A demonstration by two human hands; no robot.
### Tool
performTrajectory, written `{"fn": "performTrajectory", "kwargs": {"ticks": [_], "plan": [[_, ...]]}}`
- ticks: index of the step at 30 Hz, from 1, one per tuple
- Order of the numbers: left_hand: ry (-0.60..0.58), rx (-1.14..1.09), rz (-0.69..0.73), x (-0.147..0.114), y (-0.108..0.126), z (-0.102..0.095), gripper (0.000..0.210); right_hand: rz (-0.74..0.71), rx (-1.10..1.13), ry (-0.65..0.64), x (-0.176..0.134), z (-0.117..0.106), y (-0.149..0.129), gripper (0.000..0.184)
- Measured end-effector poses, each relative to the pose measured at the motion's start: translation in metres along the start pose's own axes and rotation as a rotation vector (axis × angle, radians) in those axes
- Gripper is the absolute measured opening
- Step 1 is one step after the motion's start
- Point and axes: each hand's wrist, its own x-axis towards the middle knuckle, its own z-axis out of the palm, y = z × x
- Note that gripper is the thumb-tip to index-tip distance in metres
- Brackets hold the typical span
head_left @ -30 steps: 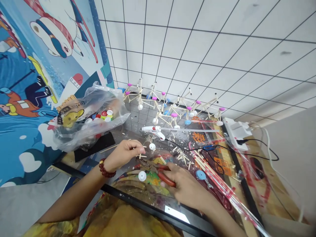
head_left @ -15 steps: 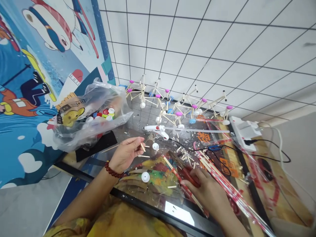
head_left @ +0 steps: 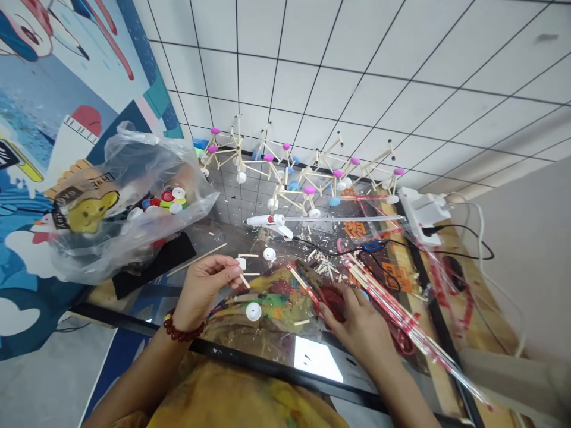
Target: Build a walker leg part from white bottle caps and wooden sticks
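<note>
My left hand pinches a short wooden stick between thumb and forefinger. A small white cap shows right at those fingertips; whether they grip it I cannot tell. Two more white caps lie on the glass tabletop to the right: one upper cap, one lower cap. My right hand is curled round a red-handled tool with a dark front end, largely hidden by the fingers. Touching or very near its thumb is a thin bundle of sticks in red-and-clear wrapping.
Behind stands a row of stick frames with coloured caps. A white glue gun lies before it, cable running right. Stick offcuts, a long wrapped stick bundle and a power strip are right; a plastic bag of caps is left.
The view has shifted, so the scene sits further left and slightly higher. A white cap now shows at my left fingertips. My right hand's fingers have closed further round the red-handled tool.
</note>
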Motion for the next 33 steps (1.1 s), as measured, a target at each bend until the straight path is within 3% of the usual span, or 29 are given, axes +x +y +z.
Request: {"fn": "performTrajectory", "kwargs": {"ticks": [5, 8, 10, 12, 14, 17, 20, 23, 27, 30, 33], "plan": [[-0.035, 0.144, -0.052, -0.001, -0.008, 0.007, 0.023, -0.052, 0.016, 0.085, 0.0, -0.008, -0.002, 0.039], [-0.069, 0.256, -0.06, -0.005, -0.009, 0.01, 0.019, -0.116, 0.233, 0.14, 0.003, -0.023, -0.024, 0.027], [-0.111, 0.33, -0.026, -0.008, -0.01, 0.013, 0.015, -0.175, 0.508, 0.077, 0.007, -0.031, -0.05, 0.02], [-0.152, 0.406, 0.049, -0.012, -0.01, 0.017, 0.011, -0.215, 0.75, -0.065, 0.014, -0.034, -0.079, 0.016], [-0.18, 0.483, 0.133, -0.015, -0.009, 0.022, 0.009, -0.217, 0.893, -0.161, 0.022, -0.03, -0.103, 0.012], [-0.207, 0.57, 0.223, -0.017, -0.005, 0.022, 0.009, -0.194, 0.998, -0.172, 0.034, -0.02, -0.118, 0.012], [-0.172, 0.656, 0.325, -0.011, -0.002, 0.009, 0.013, -0.145, 0.986, -0.179, 0.047, -0.011, -0.112, 0.013], [-0.11, 0.868, 0.52, 0.001, 0.001, -0.015, 0.046, -0.051, 0.928, -0.198, 0.058, -0.004, -0.101, 0.01], [-0.276, 1.142, 0.581, 0.019, -0.001, -0.041, 0.079, -0.004, 0.876, -0.231, 0.068, 0.005, -0.099, 0.02], [-0.394, 1.213, 0.554, 0.027, -0.007, -0.05, 0.083, -0.053, 0.786, -0.235, 0.075, 0.011, -0.105, 0.005], [-0.445, 1.22, 0.559, 0.031, -0.014, -0.053, 0.078, -0.104, 0.639, -0.226, 0.084, 0.013, -0.109, 0.009]]}}
